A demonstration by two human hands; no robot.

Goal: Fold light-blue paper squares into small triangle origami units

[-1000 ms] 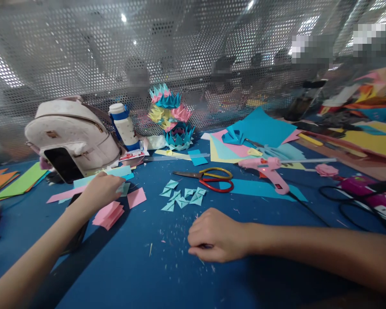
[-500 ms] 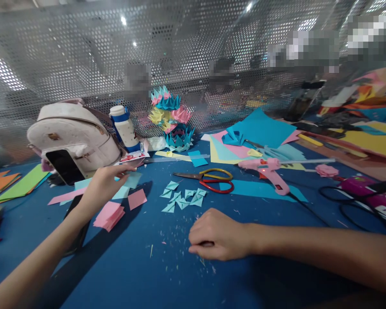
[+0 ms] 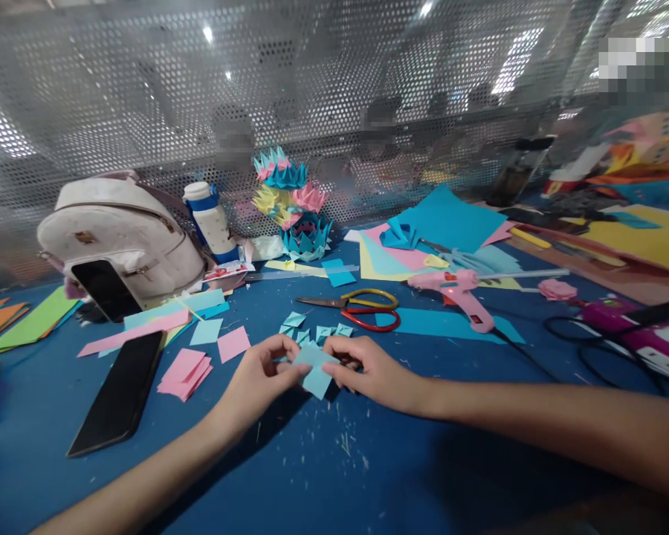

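A light blue paper square (image 3: 317, 371) is held flat above the table, one corner pointing toward me. My left hand (image 3: 264, 369) pinches its left corner between thumb and fingers. At the opposite corner, my right hand (image 3: 371, 371) grips it the same way. Just behind the hands lie several small folded light blue paper pieces (image 3: 295, 319), partly hidden by my fingers. Scissors (image 3: 357, 305) with yellow and red handles rest beyond them. A loose pink square (image 3: 233, 344), a stack of pink squares (image 3: 185, 375) and another light blue square (image 3: 206, 331) lie left of my hands.
A black phone (image 3: 120, 394) lies at left, before a pale backpack (image 3: 123, 230) and a bottle (image 3: 209, 223). A folded-paper flower tower (image 3: 295, 200) stands by the perforated metal panel (image 3: 323, 74). At right are a pink glue gun (image 3: 457, 293) and its cord.
My left hand has come from the paper pile at left to the middle, bringing a light blue square. My right hand has opened from its loose fist and taken the other corner.
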